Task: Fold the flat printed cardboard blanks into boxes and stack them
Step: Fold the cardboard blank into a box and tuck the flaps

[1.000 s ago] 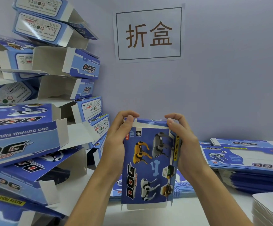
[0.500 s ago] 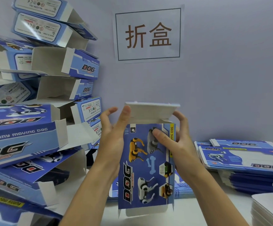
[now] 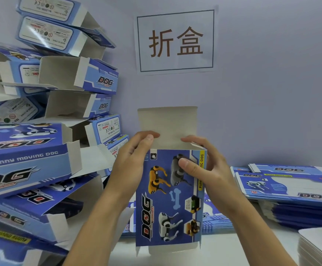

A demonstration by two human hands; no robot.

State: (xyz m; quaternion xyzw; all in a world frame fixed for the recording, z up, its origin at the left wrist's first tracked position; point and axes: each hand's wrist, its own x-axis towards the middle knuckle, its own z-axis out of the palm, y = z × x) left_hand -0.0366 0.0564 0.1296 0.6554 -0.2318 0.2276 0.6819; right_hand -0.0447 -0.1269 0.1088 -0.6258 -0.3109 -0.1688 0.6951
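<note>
Gripping the box (image 3: 168, 198) upright between your two hands, you have your left hand (image 3: 131, 166) curled round its left edge and your right hand (image 3: 204, 167) round the right edge, thumb pressed on the printed front. Its top flap (image 3: 168, 121) stands open above your fingers, folded boxes (image 3: 41, 131) piled left of your left hand, flat blanks (image 3: 290, 189) stacked right of your right.

Centre of the frame: upright blue printed cardboard box (image 3: 170, 198) with yellow, grey and white robot dogs, a pale bone, red-black "DOG" lettering, yellow side stripe, plain grey-white raised flap; upper centre: white paper sign (image 3: 176, 40) with brown characters, dark-bordered.
</note>
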